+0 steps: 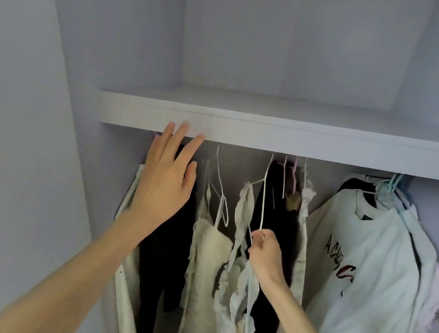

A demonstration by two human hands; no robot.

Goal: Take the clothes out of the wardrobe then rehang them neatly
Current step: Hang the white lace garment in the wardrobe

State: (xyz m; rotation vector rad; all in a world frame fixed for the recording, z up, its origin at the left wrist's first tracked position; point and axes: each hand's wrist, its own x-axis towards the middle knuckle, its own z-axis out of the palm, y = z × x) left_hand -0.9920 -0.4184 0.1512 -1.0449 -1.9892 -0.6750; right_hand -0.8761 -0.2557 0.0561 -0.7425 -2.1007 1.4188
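Lilac wardrobe [52, 78], left hand [168, 177] open before black garment [163, 259], right hand [266, 252] pinching white hanger [263, 203]

Dim, soft light – slight blur, warped edges

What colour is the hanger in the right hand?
White, a thin wire hanger pinched by the right hand; head view.

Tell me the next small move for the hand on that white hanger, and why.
Probably lift the white wire hanger so its hook clears the rail, hidden behind the shelf. The right hand already pinches its lower wire beside the frilly cream garment, while the open left hand holds back the black garment.
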